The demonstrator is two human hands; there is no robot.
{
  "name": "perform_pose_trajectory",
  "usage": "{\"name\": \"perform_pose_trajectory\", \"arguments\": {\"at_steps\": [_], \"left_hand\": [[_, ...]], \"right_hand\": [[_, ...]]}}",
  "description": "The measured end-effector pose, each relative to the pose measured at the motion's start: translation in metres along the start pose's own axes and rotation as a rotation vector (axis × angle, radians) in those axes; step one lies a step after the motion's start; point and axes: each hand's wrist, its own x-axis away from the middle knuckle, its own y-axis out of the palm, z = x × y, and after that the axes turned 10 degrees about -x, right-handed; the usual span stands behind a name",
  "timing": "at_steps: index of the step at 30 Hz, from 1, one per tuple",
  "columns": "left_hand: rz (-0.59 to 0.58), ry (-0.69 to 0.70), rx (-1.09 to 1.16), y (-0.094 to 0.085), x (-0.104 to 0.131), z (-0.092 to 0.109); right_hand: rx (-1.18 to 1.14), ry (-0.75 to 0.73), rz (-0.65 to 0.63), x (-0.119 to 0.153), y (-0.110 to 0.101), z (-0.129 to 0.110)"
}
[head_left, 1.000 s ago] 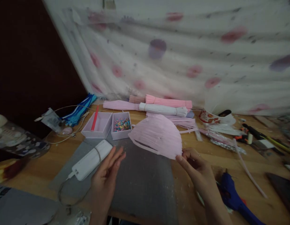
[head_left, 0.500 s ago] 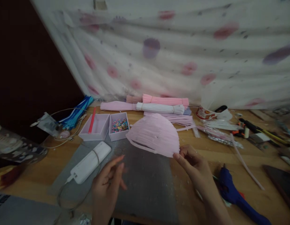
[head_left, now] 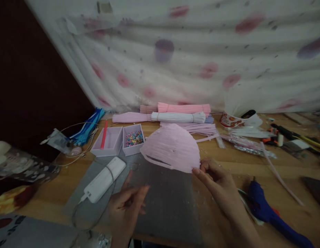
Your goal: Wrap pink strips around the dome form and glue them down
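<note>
A pale pink fan-shaped piece (head_left: 172, 148), made of rows of fuzzy strips with a gap along its lower left edge, hangs above the grey mat (head_left: 170, 203). My right hand (head_left: 211, 175) pinches its lower right corner between thumb and fingers. To the lower left of the piece, my left hand (head_left: 129, 206) is empty over the mat, fingers apart, index finger pointing up. It does not touch the piece.
Behind are a box of beads (head_left: 134, 137), a box with a red stick (head_left: 107, 141) and strip bundles (head_left: 178, 117). A white power bank (head_left: 105, 179) lies left, a blue glue gun (head_left: 260, 203) right. Tools and a paper bowl (head_left: 231, 119) stand at the back right.
My left hand has shifted slightly right and down, its index finger now raised. The right hand still holds the pink piece, almost unmoved. The table view has shifted slightly right.
</note>
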Motion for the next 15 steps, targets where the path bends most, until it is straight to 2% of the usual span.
{"name": "perform_pose_trajectory", "arguments": {"at_steps": [4, 8, 11, 15], "left_hand": [[-0.141, -0.046, 0.117, 0.022, 0.007, 0.013], [-0.304, -0.229, 0.406, 0.046, 0.013, 0.019], [-0.322, -0.339, 0.52, 0.055, 0.017, 0.024], [-0.281, -0.398, 0.545, 0.065, 0.025, 0.031]], "right_hand": [[-0.013, 0.002, 0.004, 0.005, 0.005, 0.0], [-0.011, 0.016, 0.001, 0.013, 0.008, 0.0], [0.001, 0.01, -0.004, 0.021, 0.01, 0.002], [0.011, -0.022, -0.043, 0.029, 0.016, 0.003]]}}
